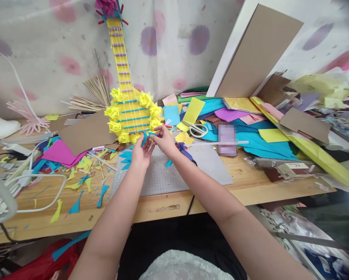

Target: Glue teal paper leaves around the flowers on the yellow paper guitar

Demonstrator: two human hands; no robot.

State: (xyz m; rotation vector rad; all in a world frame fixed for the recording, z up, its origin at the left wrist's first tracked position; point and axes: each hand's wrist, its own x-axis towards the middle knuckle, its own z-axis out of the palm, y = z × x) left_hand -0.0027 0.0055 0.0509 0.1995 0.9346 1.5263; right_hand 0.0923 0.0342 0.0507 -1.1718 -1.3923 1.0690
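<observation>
Between my two hands is a small piece of blue crepe paper [145, 137]. My left hand [141, 152] has it pinched between thumb and fingers. From the right, my right hand [163, 140] grips the other end with its fingertips. Just behind them a yellow paper guitar [132, 112] with yellow paper flowers round its body leans on the curtain. Below the hands lies a grey cutting mat [159, 182], with cut blue paper petals [125, 158] at its left. A blue glue gun [184, 151] rests on the mat, partly hidden by my right forearm.
White-handled scissors [198, 131] and stacks of coloured paper [250, 136] lie at the right. A cardboard sheet [258, 50] leans at the back. Left are paper scraps [76, 202], a magenta sheet [60, 152], wooden sticks [88, 102] and white cables [46, 175].
</observation>
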